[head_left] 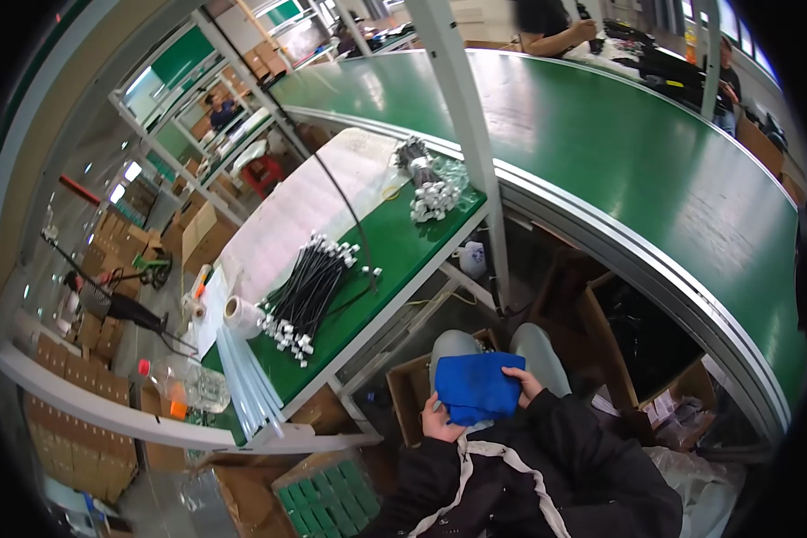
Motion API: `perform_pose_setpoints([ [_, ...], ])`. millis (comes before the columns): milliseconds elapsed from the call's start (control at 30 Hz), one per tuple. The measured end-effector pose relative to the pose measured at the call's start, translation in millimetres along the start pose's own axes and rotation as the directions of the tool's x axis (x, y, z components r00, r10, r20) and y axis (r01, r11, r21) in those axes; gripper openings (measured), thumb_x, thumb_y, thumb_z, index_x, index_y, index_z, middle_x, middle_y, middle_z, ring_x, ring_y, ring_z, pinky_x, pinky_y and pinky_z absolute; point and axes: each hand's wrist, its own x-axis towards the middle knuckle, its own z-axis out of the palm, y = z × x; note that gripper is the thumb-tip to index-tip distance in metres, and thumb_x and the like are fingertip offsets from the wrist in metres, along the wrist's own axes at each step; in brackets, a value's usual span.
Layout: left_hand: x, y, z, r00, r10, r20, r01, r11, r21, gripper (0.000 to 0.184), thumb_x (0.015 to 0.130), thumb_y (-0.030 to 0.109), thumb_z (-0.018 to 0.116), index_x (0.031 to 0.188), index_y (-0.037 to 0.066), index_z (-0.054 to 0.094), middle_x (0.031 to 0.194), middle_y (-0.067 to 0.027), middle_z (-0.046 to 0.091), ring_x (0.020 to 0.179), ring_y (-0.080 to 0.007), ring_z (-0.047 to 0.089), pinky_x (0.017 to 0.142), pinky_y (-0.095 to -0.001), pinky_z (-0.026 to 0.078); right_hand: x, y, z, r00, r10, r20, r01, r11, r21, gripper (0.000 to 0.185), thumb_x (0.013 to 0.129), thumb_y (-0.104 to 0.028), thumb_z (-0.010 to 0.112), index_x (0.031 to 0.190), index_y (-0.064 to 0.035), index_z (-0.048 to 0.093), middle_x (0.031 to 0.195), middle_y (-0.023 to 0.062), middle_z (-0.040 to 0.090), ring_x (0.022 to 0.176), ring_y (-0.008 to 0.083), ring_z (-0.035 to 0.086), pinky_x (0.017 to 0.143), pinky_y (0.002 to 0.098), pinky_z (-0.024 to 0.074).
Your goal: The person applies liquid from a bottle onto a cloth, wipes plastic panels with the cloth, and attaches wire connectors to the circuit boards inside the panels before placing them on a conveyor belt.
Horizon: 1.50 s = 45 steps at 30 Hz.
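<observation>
A folded blue cloth lies across my lap, held between both hands. My left hand grips its lower left corner, with the thumb along the edge. On the right side, my right hand has its fingers on the upper right edge of the cloth. The fingers behind the cloth are hidden. To the left stands a green-topped workbench with a bundle of black cables with white connectors. A second cable bundle lies at its far end.
A green conveyor curves past ahead and right. On the bench are a white roll, clear strips and a plastic bottle. Open cardboard boxes flank my legs. A metal post rises in front. People work beyond the conveyor.
</observation>
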Motion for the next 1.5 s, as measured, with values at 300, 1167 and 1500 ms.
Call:
perform_pose_setpoints([
  [300, -5.8, 1.1, 14.2, 0.995, -0.098, -0.009, 0.098, 0.995, -0.001, 0.059, 0.082, 0.041, 0.049, 0.129, 0.006, 0.042, 0.131, -0.0141, 0.044, 0.122, -0.033, 0.04, 0.103, -0.0503, 0.027, 3.5, -1.2, -2.1, 1.0, -0.02, 0.003, 0.02, 1.0, -0.014, 0.042, 0.083, -0.02, 0.056, 0.117, 0.0031, 0.049, 0.111, 0.0159, 0.058, 0.1, 0.028, 0.058, 0.091, 0.0412, 0.0447],
  [1167, 1.1, 2.6, -0.8, 0.993, -0.082, 0.089, 0.078, 0.996, 0.047, 0.055, 0.085, 0.043, 0.046, 0.126, 0.008, 0.043, 0.125, -0.01, 0.049, 0.116, -0.028, 0.044, 0.099, -0.0457, 0.032, 8.4, -0.5, -11.8, 0.998, -0.054, -0.033, 0.053, 0.998, -0.017, 0.041, 0.082, -0.022, 0.056, 0.115, 0.0031, 0.05, 0.11, 0.0145, 0.059, 0.099, 0.0263, 0.059, 0.091, 0.0392, 0.0443],
  [1500, 10.5, 3.3, -18.0, 0.989, -0.093, 0.119, 0.091, 0.996, 0.024, 0.053, 0.086, 0.042, 0.042, 0.127, 0.008, 0.042, 0.126, -0.0088, 0.049, 0.116, -0.0265, 0.044, 0.098, -0.0432, 0.033, 7.9, -0.3, -10.2, 0.997, -0.064, -0.035, 0.063, 0.998, -0.024, 0.04, 0.082, -0.023, 0.057, 0.113, 0.0031, 0.052, 0.107, 0.0144, 0.06, 0.097, 0.0256, 0.059, 0.09, 0.0376, 0.0456],
])
